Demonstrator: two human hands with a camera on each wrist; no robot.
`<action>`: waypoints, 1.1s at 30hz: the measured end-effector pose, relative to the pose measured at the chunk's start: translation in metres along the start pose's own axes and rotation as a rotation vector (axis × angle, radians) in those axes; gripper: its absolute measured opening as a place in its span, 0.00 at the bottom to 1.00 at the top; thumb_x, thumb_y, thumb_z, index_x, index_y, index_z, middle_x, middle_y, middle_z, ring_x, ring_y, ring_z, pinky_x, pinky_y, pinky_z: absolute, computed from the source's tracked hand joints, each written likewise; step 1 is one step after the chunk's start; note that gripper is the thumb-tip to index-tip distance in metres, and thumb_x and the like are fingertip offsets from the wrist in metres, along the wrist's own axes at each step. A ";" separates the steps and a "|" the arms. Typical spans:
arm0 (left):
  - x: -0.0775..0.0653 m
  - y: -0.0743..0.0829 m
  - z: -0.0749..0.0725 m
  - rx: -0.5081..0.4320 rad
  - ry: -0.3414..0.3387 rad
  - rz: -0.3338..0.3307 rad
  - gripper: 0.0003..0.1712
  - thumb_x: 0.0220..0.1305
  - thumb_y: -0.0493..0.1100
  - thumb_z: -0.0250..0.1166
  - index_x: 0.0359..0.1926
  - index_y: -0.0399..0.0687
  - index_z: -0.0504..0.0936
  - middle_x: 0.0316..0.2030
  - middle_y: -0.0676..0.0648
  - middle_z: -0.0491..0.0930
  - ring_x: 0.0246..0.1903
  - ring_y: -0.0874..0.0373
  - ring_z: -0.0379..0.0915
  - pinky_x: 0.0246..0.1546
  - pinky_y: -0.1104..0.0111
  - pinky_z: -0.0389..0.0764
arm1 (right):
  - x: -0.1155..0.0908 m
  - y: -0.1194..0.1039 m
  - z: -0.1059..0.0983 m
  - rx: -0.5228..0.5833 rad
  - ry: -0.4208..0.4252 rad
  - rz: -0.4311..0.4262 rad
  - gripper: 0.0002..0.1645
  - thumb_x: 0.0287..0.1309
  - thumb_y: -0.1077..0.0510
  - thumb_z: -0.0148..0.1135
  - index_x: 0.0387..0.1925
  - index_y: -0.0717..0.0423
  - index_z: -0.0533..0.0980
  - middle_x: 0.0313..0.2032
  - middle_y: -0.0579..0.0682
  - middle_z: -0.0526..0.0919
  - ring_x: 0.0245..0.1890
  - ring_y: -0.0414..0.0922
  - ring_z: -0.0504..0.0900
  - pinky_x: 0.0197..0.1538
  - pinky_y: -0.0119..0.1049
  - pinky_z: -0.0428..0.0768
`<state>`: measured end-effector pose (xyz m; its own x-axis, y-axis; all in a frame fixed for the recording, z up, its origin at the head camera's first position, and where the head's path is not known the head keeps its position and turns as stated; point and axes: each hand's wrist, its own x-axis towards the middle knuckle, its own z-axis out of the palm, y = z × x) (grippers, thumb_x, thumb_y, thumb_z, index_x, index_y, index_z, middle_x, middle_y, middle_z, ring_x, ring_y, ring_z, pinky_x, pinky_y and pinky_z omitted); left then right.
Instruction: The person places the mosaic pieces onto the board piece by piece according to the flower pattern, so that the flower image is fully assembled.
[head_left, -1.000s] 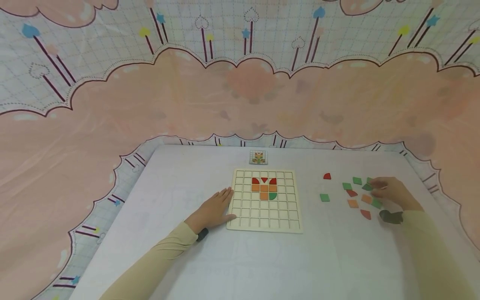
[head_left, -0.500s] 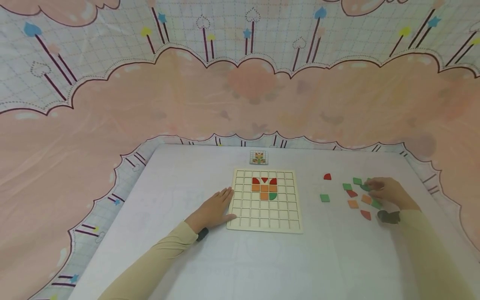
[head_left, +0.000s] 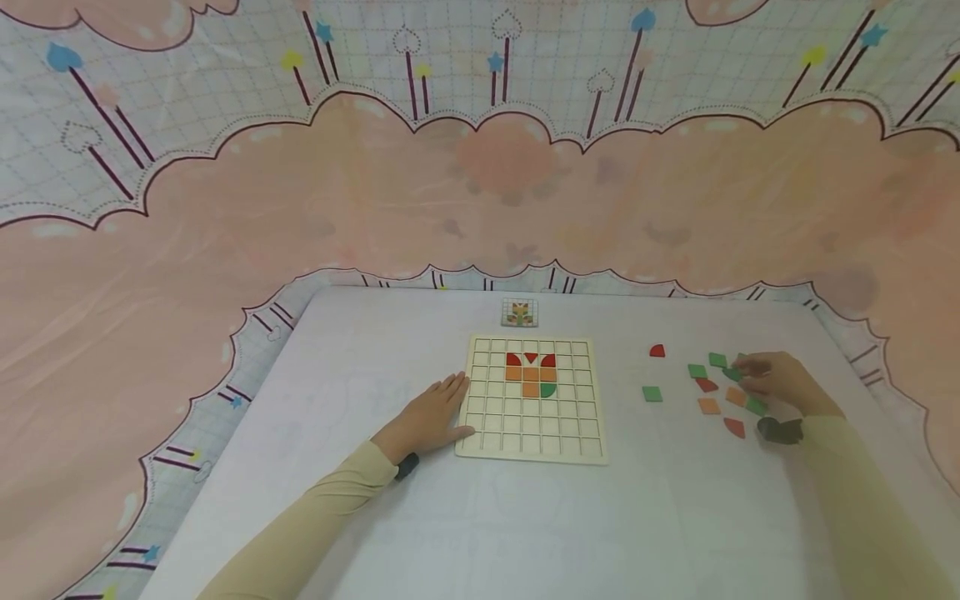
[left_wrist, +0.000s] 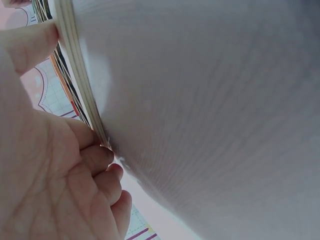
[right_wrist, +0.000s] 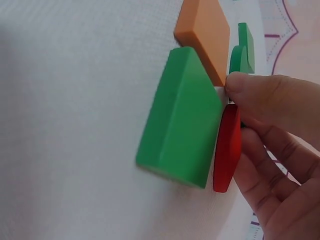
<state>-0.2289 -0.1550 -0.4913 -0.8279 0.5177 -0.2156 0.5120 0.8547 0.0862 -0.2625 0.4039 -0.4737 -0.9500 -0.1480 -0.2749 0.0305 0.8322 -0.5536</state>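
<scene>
My left hand (head_left: 429,417) rests flat along the left side of a square cream grid board (head_left: 529,433). In the left wrist view its thumb (left_wrist: 37,42) and fingertips meet the board's layered edge (left_wrist: 82,65). Red, orange and green tiles fill several upper cells of the board. On the right, my right hand (head_left: 783,383) pinches a dark green rounded tile (head_left: 731,375) among loose tiles. The right wrist view shows its thumb against that tile, with a red tile (right_wrist: 227,150) beside the fingers and a green square tile (right_wrist: 182,120) in front.
Loose tiles lie around the right hand, among them an orange one (head_left: 708,407) and a red quarter-circle (head_left: 734,427). Nearer the board are a green square (head_left: 652,394) and a red quarter-circle (head_left: 657,351). Behind the board lies a small pattern card (head_left: 520,312).
My right hand has shifted slightly left and its fingers have come onto the dark green tile. The left hand and the board stay in place.
</scene>
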 end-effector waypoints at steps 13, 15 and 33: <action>0.001 0.000 0.000 -0.005 -0.001 -0.002 0.49 0.65 0.66 0.50 0.72 0.36 0.48 0.73 0.39 0.48 0.73 0.46 0.45 0.72 0.57 0.54 | 0.005 0.003 0.002 -0.111 0.074 -0.032 0.25 0.57 0.56 0.60 0.52 0.71 0.73 0.52 0.74 0.74 0.52 0.70 0.70 0.52 0.63 0.72; 0.001 0.000 0.000 0.000 0.002 0.001 0.49 0.65 0.66 0.50 0.72 0.36 0.48 0.73 0.39 0.49 0.73 0.46 0.45 0.72 0.57 0.54 | 0.004 0.003 0.002 -0.111 0.077 -0.020 0.26 0.57 0.55 0.61 0.52 0.70 0.73 0.53 0.74 0.73 0.52 0.70 0.71 0.52 0.62 0.72; 0.001 0.000 0.001 0.001 -0.006 -0.007 0.50 0.65 0.66 0.50 0.72 0.36 0.47 0.73 0.39 0.47 0.73 0.47 0.44 0.72 0.57 0.53 | -0.003 -0.007 0.008 -0.011 0.176 -0.073 0.27 0.59 0.52 0.62 0.53 0.68 0.73 0.52 0.70 0.76 0.52 0.66 0.73 0.51 0.60 0.74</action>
<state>-0.2300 -0.1548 -0.4921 -0.8300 0.5115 -0.2224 0.5064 0.8582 0.0839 -0.2574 0.3941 -0.4747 -0.9893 -0.1136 -0.0919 -0.0433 0.8284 -0.5584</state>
